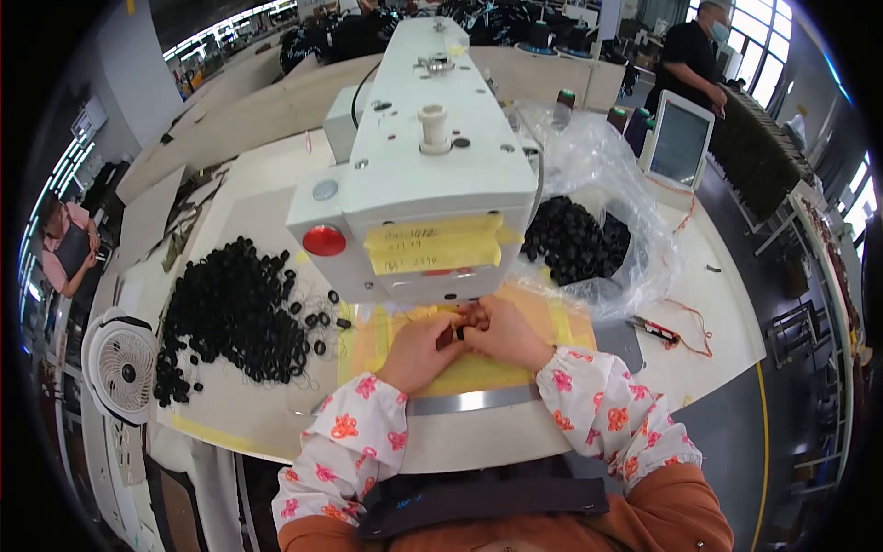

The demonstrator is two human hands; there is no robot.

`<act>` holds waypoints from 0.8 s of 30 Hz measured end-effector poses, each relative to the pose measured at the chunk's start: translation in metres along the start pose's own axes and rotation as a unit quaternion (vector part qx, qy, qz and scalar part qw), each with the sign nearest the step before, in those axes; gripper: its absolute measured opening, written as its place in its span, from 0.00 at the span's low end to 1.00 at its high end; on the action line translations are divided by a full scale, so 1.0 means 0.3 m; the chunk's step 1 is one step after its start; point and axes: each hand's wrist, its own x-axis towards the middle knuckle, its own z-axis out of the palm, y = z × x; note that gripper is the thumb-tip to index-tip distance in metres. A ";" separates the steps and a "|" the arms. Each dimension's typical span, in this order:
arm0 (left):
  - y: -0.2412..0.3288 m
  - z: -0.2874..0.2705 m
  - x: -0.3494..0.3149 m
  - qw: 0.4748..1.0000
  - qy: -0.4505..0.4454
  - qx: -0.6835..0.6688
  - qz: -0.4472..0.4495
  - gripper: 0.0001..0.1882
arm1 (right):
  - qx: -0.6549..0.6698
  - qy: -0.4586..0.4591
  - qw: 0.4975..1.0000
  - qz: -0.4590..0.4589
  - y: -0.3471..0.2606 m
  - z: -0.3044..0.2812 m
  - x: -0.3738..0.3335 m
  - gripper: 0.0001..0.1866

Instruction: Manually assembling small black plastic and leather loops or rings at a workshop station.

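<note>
1. Head view: one small black piece (460, 334) sits between the two hands, at their meeting fingertips and just below the sewing machine head; its exact shape is mostly hidden by the fingers.
2. Left hand (418, 350): fingers curled inward, gripping the piece from its left side.
3. Right hand (508, 333): fingers bent and closed on the piece from its right side, close against the left hand's fingertips.
4. Beneath the hands lies one yellow work surface (497, 374), with one metal strip (474, 401) along its near edge.
5. Two patterned sleeves (354, 432), white with pink and orange figures, cover the forearms.
6. One white sewing machine (418, 184) stands directly beyond the hands, bearing one red button (324, 240).
7. Two heaps of black loops: a loose heap (230, 308) left of the hands, too tangled to count, with a few strays beside it; and a bagged heap (575, 241) to the right, in one clear plastic bag (655, 262).
8. Right of the hands lies one small red-and-black tool (655, 329), near a reddish cord (705, 333).
9. Farther out: one fan (124, 371) at left, one tablet (681, 140) at right, and at least three thread cones (616, 118).
10. Two co-workers show clearly: one at far left (69, 239), one at upper right (690, 60).
</note>
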 end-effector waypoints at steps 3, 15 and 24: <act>0.033 -0.004 -0.020 0.999 -0.029 0.018 -0.039 0.16 | 0.018 0.007 1.000 0.012 -0.032 0.008 -0.021 0.10; 0.011 -0.002 -0.002 0.983 0.039 -0.097 -0.151 0.08 | -0.156 0.053 0.943 -0.288 0.001 0.030 -0.048 0.09; -0.020 -0.041 0.033 0.947 -0.014 -0.249 -0.201 0.08 | -0.094 0.122 0.968 -0.197 -0.001 0.007 -0.011 0.08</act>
